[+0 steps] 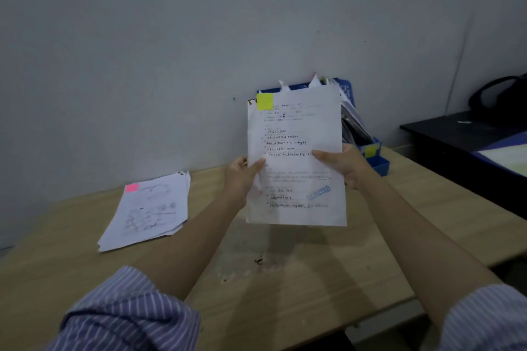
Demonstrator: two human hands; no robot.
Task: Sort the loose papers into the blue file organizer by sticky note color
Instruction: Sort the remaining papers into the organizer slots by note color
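Observation:
I hold a white printed paper (296, 134) upright above the table, with a yellow sticky note (265, 101) at its top left corner and a blue stamp near the bottom. My left hand (242, 179) pinches its left edge and my right hand (346, 167) pinches its right edge. Behind the paper stands the blue file organizer (376, 161), mostly hidden, with several papers sticking out of it and a yellow note on its front. A stack of loose papers (148, 212) with a pink sticky note (132, 187) on top lies on the table to the left.
The wooden table (285, 279) runs up to a grey wall. At the right stands a dark desk (445, 137) with a black bag (502, 100) on it. A small dark stain marks the table's middle.

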